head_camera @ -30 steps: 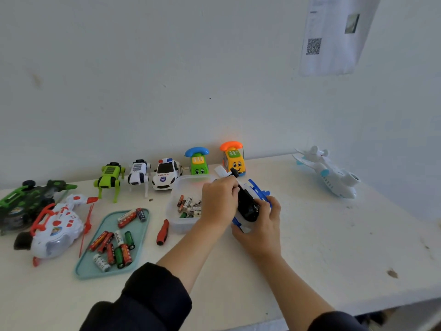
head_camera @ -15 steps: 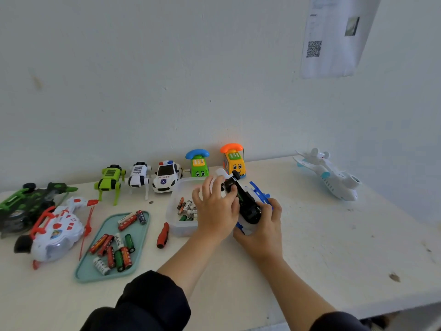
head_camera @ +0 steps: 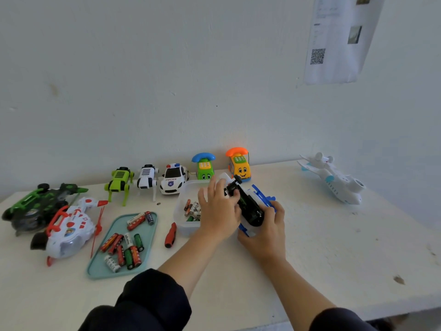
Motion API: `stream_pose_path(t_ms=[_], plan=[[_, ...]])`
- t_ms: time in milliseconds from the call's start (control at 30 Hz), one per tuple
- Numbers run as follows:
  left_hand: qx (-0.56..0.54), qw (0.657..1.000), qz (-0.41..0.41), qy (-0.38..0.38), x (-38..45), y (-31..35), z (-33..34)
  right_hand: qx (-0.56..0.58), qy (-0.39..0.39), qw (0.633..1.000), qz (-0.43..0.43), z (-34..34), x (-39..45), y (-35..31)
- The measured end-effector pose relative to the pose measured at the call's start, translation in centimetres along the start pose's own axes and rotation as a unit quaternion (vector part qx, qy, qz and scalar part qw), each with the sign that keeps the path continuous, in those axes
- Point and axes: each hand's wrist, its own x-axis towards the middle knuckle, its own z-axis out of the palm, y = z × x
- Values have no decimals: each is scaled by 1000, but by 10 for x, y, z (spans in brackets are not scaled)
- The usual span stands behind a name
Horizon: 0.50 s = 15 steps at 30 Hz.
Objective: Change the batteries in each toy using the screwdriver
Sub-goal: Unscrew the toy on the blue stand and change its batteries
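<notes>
At frame centre, a glossy black-bellied plastic toy (head_camera: 249, 207) with blue rotor blades lies upturned, gripped from below by the right hand (head_camera: 266, 231). The left hand (head_camera: 218, 211) pinches its underside, fingers curled. A red-handled screwdriver (head_camera: 170, 235) lies left, beside a clear rounded tub (head_camera: 182, 222) of batteries.

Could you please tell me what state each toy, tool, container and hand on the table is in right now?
Blue-and-white toy: upside down, held by both hands.
Right hand: grips the toy from below.
Left hand: fingers on the toy's underside.
Screwdriver: lying on the table, untouched.
Teal tray: holds loose batteries.
Clear tub: open, batteries inside.
White airplane: upright, set apart.
</notes>
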Motion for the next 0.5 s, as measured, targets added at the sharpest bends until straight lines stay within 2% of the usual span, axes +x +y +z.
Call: stream_pose_path(t_ms=[100, 267, 367, 433, 500], plan=[[81, 996, 39, -16, 0, 2, -6, -9, -6, 1000, -17, 1, 1, 1], [75, 989, 64, -108, 12, -3, -14, -13, -2, 1000, -12, 1, 2, -2], [11, 987, 58, -146, 13, -3, -14, -16, -16, 1000, -7, 1, 0, -1], [-75, 990, 30, -116, 13, -7, -9, -12, -18, 1000, 10, 1, 0, -1], [-154, 986, 31, -50, 9, -7, -4, -6, -5, 1000, 2, 0, 0, -1]])
